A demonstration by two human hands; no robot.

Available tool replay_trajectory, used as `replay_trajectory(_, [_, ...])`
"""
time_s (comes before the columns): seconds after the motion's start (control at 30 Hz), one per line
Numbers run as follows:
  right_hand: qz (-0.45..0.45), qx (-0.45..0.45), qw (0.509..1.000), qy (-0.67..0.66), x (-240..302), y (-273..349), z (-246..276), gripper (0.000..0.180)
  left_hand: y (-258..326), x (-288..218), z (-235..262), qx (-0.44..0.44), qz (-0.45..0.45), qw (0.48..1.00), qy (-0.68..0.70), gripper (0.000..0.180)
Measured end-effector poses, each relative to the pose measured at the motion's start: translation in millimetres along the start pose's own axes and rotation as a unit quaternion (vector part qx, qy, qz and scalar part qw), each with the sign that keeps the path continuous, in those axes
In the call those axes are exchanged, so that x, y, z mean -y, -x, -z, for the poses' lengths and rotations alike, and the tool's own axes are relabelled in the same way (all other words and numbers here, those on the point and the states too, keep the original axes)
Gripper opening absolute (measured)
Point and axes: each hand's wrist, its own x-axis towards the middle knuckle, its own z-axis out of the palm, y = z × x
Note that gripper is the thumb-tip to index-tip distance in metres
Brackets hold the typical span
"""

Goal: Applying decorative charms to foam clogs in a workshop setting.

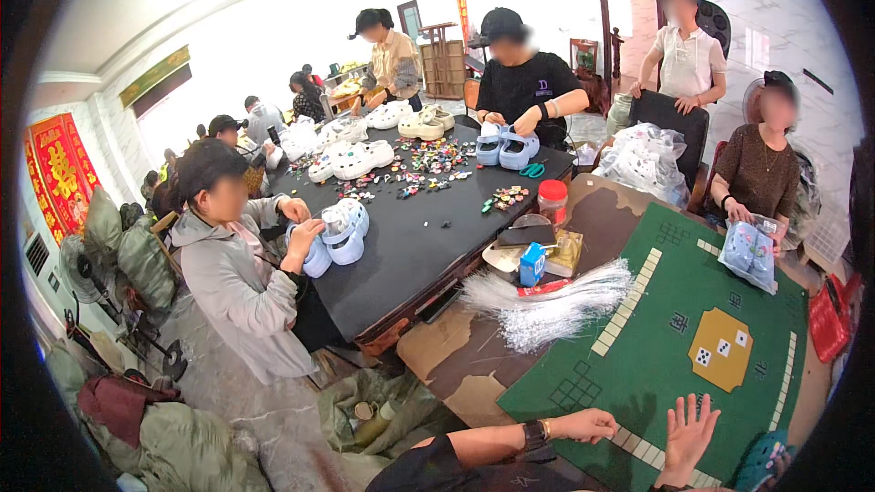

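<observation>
My left hand [588,425], with a dark band and a gold-coloured bracelet at the wrist, hovers over the front edge of the green mat [629,355]. Its fingers are curled closed; whatever they may hold cannot be made out. Beside it on the right, my right hand [690,437] is raised with the palm showing and the fingers spread, holding nothing. A dark teal thing, perhaps a clog [761,460], lies partly cut off at the lower right. Beyond my hands spreads a bundle of thin white plastic strands [547,305].
A black table [410,237] bears pale clogs [360,159] and many small colourful charms [428,164]; several people work around it. A red-lidded jar [552,200] and small blue box [532,264] stand near the strands. At right, a seated person holds bagged blue clogs [749,251].
</observation>
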Motion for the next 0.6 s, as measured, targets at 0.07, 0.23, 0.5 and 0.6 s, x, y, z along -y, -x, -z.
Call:
replay_trajectory(0.07, [-0.011, 0.013, 0.999, -0.035, -1.4, -0.1, -3.7, 0.062, 1.0, 0.8, -0.9, -0.005, 0.008, 1.000, -0.003, 0.019])
replay_trajectory(0.23, [-0.094, 0.023, 0.995, -0.037, -38.1, 13.9, -27.2, 0.062, 0.0, -6.6, -5.3, -0.009, 0.015, 1.000, -0.019, 0.021])
replay_trajectory(0.5, [-0.120, 0.035, 0.991, -0.040, -62.6, 13.2, -26.1, 0.067, 3.9, -11.6, -5.1, -0.019, 0.018, 0.999, -0.048, 0.019])
replay_trajectory(0.6, [-0.179, 0.013, 0.984, 0.001, -75.3, 13.6, -17.3, 0.066, 2.2, -5.2, -2.7, -0.033, 0.008, 0.998, -0.045, 0.019])
